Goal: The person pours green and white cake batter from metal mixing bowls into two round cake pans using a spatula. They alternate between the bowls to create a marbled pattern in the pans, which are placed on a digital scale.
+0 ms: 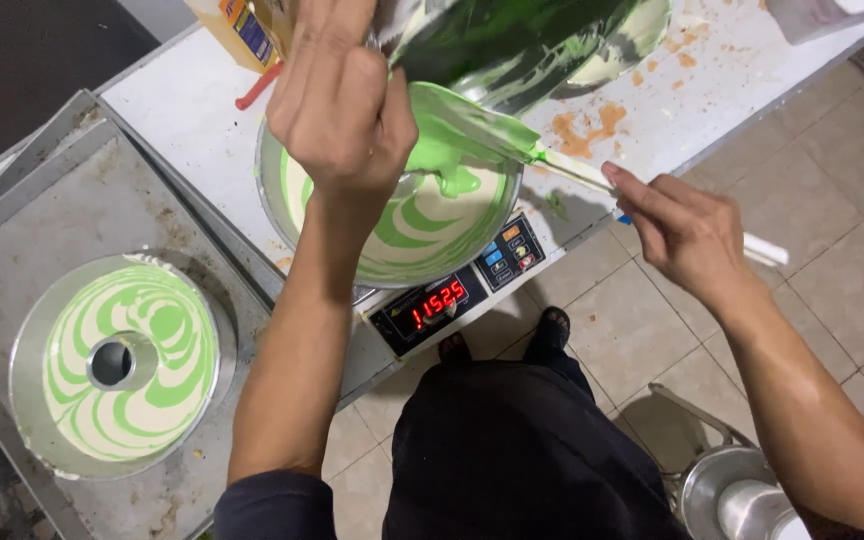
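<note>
The left hand grips the rim of a tilted bowl above a cake pan on the scale. The right hand, fingers closed, holds a spatula scraping green batter into the pan. A filled pan sits left.

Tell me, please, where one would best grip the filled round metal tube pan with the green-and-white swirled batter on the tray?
Probably by the outer metal wall of the tube pan, two hands from opposite sides: batter fills it near the rim, and the centre tube is ringed by wet batter.

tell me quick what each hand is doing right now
Left hand: closed on the rim of the tilted mixing bowl.
Right hand: closed on the spatula handle.
</note>
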